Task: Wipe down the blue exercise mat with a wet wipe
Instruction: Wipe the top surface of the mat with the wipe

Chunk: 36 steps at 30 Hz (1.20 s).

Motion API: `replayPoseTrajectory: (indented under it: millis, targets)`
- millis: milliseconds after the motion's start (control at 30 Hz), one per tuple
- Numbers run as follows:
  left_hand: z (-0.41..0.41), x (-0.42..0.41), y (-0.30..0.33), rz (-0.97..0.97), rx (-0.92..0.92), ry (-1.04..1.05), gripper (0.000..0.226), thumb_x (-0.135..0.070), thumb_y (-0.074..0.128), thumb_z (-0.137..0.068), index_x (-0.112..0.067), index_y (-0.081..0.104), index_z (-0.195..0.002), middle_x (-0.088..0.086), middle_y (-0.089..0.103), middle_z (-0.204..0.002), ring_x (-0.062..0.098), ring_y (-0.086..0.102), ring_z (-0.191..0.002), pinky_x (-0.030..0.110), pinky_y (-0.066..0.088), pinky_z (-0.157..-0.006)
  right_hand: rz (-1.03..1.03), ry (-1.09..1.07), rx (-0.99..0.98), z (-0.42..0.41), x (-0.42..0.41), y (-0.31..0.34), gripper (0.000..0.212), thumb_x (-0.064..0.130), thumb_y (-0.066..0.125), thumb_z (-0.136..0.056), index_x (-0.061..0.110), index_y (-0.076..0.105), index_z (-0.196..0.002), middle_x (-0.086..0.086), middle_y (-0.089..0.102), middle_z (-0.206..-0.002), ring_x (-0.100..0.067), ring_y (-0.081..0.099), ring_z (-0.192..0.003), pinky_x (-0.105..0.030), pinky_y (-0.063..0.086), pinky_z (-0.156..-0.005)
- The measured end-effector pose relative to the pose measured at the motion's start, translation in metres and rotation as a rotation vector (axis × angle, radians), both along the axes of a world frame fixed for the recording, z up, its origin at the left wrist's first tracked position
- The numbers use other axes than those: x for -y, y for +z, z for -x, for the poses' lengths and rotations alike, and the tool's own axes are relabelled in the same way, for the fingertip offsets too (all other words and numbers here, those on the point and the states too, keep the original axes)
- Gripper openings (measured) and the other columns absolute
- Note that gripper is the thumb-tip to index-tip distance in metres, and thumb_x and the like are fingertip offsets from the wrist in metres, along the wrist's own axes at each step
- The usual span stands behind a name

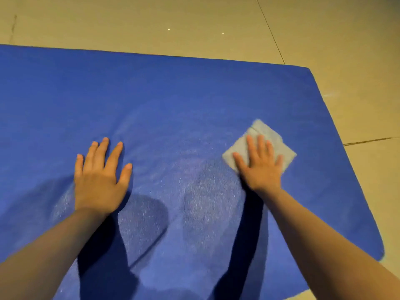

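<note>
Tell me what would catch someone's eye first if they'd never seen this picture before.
The big blue mat fills most of the view, lying on a pale tiled floor. Two bare arms reach onto it: the right hand presses flat on a folded pale wipe near the mat's right side, while the left hand rests spread on the bare mat. Between them the mat shows a faint whitish sheen.

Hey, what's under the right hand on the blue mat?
A folded pale grey wet wipe lies flat under the right hand, itself on the blue exercise mat. The wipe's corners show around the fingers; its middle is covered by the palm.
</note>
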State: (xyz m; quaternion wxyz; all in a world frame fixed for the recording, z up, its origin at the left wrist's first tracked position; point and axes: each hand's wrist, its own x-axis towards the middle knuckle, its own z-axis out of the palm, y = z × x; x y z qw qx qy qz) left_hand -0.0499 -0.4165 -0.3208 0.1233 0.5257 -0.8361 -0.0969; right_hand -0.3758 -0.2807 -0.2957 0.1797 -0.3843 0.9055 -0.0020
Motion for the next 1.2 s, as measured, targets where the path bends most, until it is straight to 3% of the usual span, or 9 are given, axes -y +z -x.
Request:
replayPoseTrajectory:
  millis: [133,467,600,700,800,867,967,1067,1200]
  targets:
    - [-0.047,-0.078,0.006,-0.054,0.012,-0.040,0.064,-0.047,0.025,-0.100,-0.006,0.053,-0.141,0.022,0.043,-0.149,0.041,0.034,-0.140,0.059,0.022,-0.110,-0.082,-0.302,0.022,0.017,-0.072,0.017,0.071,0.064,0.025,-0.097,0.037,-0.006,-0.155,0.007,-0.014,-0.164,-0.020,-0.010,-0.150,-0.053,-0.003,-0.119]
    - [-0.072,-0.126,0.011,-0.090,0.138,-0.056,0.068,-0.052,0.013,-0.102,-0.013,0.049,-0.144,0.016,0.040,-0.153,0.035,0.030,-0.144,0.055,0.017,-0.114,-0.088,-0.227,0.019,-0.037,-0.046,0.014,0.071,0.066,0.019,-0.097,0.036,-0.006,-0.155,0.002,-0.016,-0.164,-0.030,-0.015,-0.149,-0.066,-0.005,-0.114]
    - [-0.073,-0.124,0.010,-0.065,0.144,-0.053,0.068,-0.051,0.015,-0.101,-0.012,0.049,-0.144,0.017,0.040,-0.152,0.036,0.030,-0.144,0.054,0.014,-0.116,-0.083,0.072,0.004,-0.062,0.018,0.010,0.070,0.065,0.021,-0.097,0.036,-0.005,-0.155,0.006,-0.016,-0.163,-0.032,-0.017,-0.149,-0.065,-0.006,-0.113]
    - [-0.071,-0.125,0.011,-0.043,0.120,-0.054,0.064,-0.047,0.023,-0.099,-0.011,0.051,-0.143,0.018,0.041,-0.152,0.037,0.031,-0.143,0.054,0.014,-0.116,-0.008,0.484,0.003,-0.136,0.041,0.001,0.068,0.065,0.009,-0.095,0.036,-0.004,-0.156,0.007,-0.016,-0.163,-0.032,-0.019,-0.148,-0.066,-0.012,-0.112]
    - [-0.069,-0.122,0.013,-0.020,0.104,-0.058,0.060,-0.041,0.032,-0.095,-0.010,0.053,-0.142,0.019,0.042,-0.151,0.038,0.033,-0.142,0.055,0.015,-0.116,0.134,0.804,0.026,-0.171,0.023,-0.010,0.063,0.059,0.023,-0.097,0.033,0.023,-0.154,0.004,0.012,-0.164,-0.028,0.005,-0.151,-0.061,-0.003,-0.115]
    - [-0.069,-0.122,0.013,-0.029,0.104,-0.059,0.060,-0.041,0.032,-0.094,-0.010,0.052,-0.142,0.019,0.042,-0.151,0.038,0.032,-0.142,0.054,0.014,-0.116,0.240,0.713,-0.020,-0.137,0.002,-0.014,0.064,0.060,0.027,-0.093,0.031,0.036,-0.150,0.003,0.027,-0.159,-0.023,0.024,-0.147,-0.055,0.009,-0.115]
    - [-0.070,-0.122,0.012,-0.050,0.119,-0.064,0.061,-0.041,0.033,-0.094,-0.009,0.052,-0.142,0.020,0.043,-0.150,0.038,0.032,-0.142,0.054,0.014,-0.115,0.099,0.256,-0.082,-0.044,-0.052,-0.016,0.077,0.071,0.009,-0.085,0.037,0.008,-0.154,0.012,-0.005,-0.162,-0.010,-0.005,-0.149,-0.048,-0.006,-0.118]
    - [-0.070,-0.122,0.013,-0.055,0.125,-0.065,0.061,-0.041,0.033,-0.093,-0.008,0.053,-0.141,0.021,0.044,-0.148,0.039,0.033,-0.141,0.055,0.016,-0.114,-0.048,-0.274,-0.056,0.011,-0.117,-0.001,0.072,0.067,0.014,-0.094,0.033,-0.001,-0.156,0.005,-0.009,-0.165,-0.017,-0.007,-0.151,-0.054,-0.002,-0.119]
    - [-0.068,-0.121,0.015,-0.053,0.109,-0.054,0.061,-0.041,0.032,-0.093,-0.009,0.053,-0.140,0.022,0.044,-0.148,0.040,0.032,-0.141,0.056,0.016,-0.114,-0.053,-0.439,-0.073,-0.020,-0.116,0.000,0.067,0.057,0.020,-0.101,0.028,-0.003,-0.156,0.002,-0.009,-0.165,-0.025,-0.007,-0.151,-0.058,-0.001,-0.118]
